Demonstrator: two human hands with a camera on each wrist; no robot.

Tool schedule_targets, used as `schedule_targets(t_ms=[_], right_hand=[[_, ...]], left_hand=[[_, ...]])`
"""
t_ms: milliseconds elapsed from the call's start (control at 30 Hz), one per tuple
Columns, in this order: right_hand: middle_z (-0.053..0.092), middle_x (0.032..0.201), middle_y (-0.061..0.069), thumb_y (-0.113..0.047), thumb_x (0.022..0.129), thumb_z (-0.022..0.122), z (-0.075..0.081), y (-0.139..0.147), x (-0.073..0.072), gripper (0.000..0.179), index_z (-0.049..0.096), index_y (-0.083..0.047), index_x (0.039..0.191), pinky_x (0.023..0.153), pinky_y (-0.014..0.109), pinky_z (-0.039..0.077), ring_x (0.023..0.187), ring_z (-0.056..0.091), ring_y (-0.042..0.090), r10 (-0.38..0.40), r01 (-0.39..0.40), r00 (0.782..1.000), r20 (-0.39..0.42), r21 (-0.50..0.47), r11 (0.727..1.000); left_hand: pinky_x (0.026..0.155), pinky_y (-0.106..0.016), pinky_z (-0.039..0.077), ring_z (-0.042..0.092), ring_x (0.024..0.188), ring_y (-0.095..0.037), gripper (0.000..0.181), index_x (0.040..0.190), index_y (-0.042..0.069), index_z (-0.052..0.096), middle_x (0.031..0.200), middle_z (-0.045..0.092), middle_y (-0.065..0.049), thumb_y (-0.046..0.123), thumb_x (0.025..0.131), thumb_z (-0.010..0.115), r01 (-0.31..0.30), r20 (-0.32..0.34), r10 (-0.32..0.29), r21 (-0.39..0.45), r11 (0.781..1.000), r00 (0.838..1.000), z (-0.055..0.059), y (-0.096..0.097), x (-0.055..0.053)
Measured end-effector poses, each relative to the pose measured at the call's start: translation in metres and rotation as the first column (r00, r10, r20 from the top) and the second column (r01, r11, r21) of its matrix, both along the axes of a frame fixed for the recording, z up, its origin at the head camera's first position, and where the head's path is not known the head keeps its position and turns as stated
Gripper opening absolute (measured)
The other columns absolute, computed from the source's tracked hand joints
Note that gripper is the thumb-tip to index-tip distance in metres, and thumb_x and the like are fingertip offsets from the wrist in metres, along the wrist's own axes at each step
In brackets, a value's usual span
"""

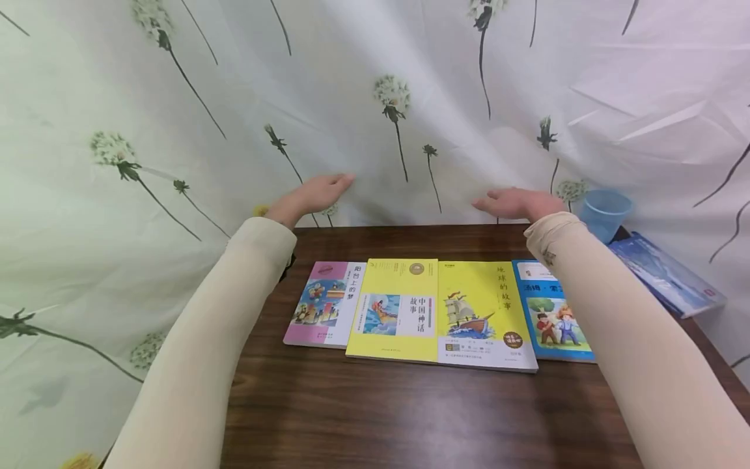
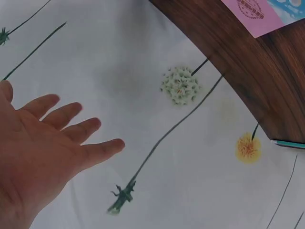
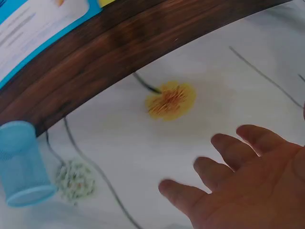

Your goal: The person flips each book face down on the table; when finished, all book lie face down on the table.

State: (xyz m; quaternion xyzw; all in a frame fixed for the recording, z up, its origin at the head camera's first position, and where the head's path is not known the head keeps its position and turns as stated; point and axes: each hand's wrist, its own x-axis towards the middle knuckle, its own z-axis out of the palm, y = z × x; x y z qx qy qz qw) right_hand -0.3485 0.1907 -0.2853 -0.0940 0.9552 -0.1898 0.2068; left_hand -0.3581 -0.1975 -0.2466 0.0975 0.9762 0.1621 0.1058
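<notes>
The left hand and right hand hover beyond the far table edge, fingers stretched out and spread. Nearer, on the dark wood-grain table, four books lie flat in a row: leftmost, a pink-and-white book with a city picture; next, a yellow book with a white panel; then a ship-pictured yellow book; rightmost, a blue book, partly behind the right sleeve.
</notes>
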Motion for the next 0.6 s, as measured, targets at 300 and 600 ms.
schedule_targets(t_ms=[300,600], right_hand=[[0.026,0.164,0.020,-0.049,0.100,0.049,-0.024,-0.057,-0.008,0.072,0.031,-0.007,0.157,0.120,0.061,0.023,0.151,0.023,0.044,0.113,-0.112,0.993,-0.018,0.043,0.993],[0.028,0.164,0.013,-0.043,0.099,0.055,-0.054,-0.128,-0.011,0.073,0.028,-0.011,0.158,0.120,0.054,0.029,0.150,0.029,0.036,0.166,-0.166,0.986,-0.008,-0.139,0.976]], left_hand=[[0.125,-0.053,0.018,0.016,0.155,-0.034,0.082,0.161,0.014,0.017,0.167,0.019,-0.012,0.068,0.100,0.019,-0.063,-0.014,0.065,0.106,0.992,0.998,-0.002,-0.032,0.025],[0.118,-0.058,0.031,0.034,0.146,-0.043,0.063,0.158,0.006,0.024,0.160,0.033,-0.022,0.043,0.108,0.035,-0.164,0.188,0.105,0.338,0.927,0.977,-0.052,-0.078,0.082]])
